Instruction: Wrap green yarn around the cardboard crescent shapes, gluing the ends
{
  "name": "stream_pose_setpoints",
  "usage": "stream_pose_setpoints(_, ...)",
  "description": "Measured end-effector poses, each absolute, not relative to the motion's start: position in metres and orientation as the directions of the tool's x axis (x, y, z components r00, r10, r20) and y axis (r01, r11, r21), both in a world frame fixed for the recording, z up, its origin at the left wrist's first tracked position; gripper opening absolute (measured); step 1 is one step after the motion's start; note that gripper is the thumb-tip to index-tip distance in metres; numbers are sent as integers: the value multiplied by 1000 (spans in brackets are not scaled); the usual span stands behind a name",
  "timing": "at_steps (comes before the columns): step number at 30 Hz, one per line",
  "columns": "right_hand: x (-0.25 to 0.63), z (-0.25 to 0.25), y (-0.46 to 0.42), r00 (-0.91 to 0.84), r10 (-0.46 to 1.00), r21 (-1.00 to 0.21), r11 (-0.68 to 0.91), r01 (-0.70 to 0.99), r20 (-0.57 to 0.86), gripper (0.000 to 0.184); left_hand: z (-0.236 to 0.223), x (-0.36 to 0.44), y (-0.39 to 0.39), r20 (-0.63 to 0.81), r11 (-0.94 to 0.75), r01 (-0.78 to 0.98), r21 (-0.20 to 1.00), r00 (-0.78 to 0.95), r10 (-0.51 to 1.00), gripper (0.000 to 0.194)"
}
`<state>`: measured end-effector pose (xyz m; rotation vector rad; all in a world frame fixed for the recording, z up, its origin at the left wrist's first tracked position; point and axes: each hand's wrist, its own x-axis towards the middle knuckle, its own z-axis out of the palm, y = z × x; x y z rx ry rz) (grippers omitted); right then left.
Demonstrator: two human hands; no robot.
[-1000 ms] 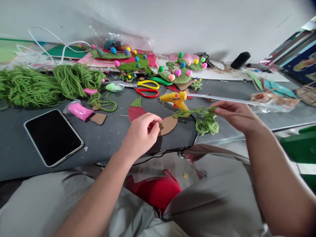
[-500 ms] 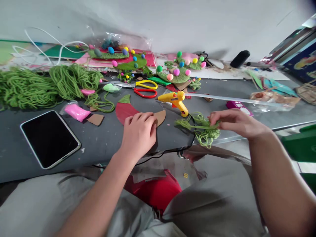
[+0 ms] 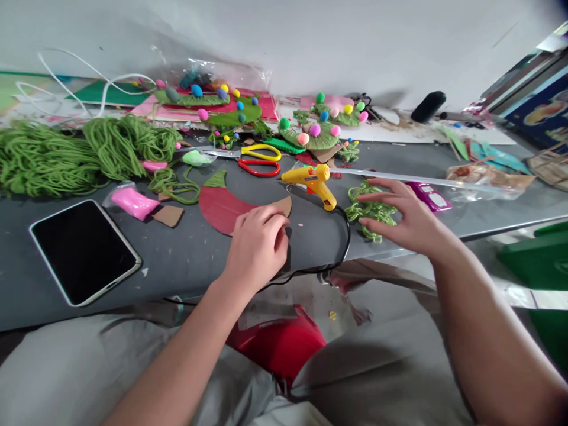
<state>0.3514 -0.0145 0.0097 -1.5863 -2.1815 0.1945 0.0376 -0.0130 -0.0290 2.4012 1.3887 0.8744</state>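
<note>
My left hand rests on a curved cardboard piece, fingers curled over its right part. The piece is faced in red, has green yarn wound round its left tip, and shows bare brown cardboard at the right end. My right hand is open, fingers spread at a loose heap of green yarn near the table's front edge. Between the hands lies a yellow glue gun, a long clear glue stick reaching out of its back. Scissors with red and yellow handles lie behind.
A tablet lies at the left, before a big bundle of green yarn. Pink clay in plastic sits behind it. Green yarn-wrapped shapes with pompoms line the back. A purple packet is beyond my right hand.
My right hand has let go of the yarn strand and opened over the heap. The cardboard piece has shifted left, with my left hand now lying over it.
</note>
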Motion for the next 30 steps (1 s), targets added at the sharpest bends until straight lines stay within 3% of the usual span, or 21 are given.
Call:
stream_pose_setpoints(2, 351, 4, -11, -265, 945, -322, 316, 892, 193, 43, -30, 37, -13, 389, -529, 698, 482, 371, 843, 22)
stream_pose_setpoints(5, 353, -6, -3, -207, 972, -370, 233, 899, 110, 32, -30, 38, -14, 415, -547, 674, 497, 369, 832, 21)
stream_pose_setpoints(8, 350, -8, 3, -33, 995, -593, 83, 801, 94, 18, -30, 41, -16, 434, -558, 650, 516, 364, 824, 20)
stream_pose_setpoints(11, 339, -3, 1, 84, 996, -820, -23, 572, 31, 17, -30, 48, -21, 433, -549, 609, 572, 344, 833, 19)
stream_pose_setpoints(14, 325, -1, -3, 102, 995, -940, -40, 338, -6, 20, -29, 56, -25, 429, -552, 496, 671, 348, 834, 19)
stream_pose_setpoints(17, 308, -1, -8, 56, 997, -973, -59, 224, -48, 22, -27, 64, -28, 405, -514, 369, 775, 335, 851, 20)
stream_pose_setpoints(22, 277, 3, -18, -115, 991, -969, -40, 244, -69, 21, -26, 72, -29, 194, -249, 167, 954, 290, 937, 31)
stream_pose_setpoints(26, 260, 5, -20, -167, 984, -975, -19, 221, -57, 23, -29, 73, -25, 143, -152, 23, 988, 233, 962, 21)
stream_pose_setpoints(30, 254, 5, -18, -131, 990, -972, -20, 232, -51, 24, -29, 70, -21, 132, -134, -4, 991, 183, 974, 12)
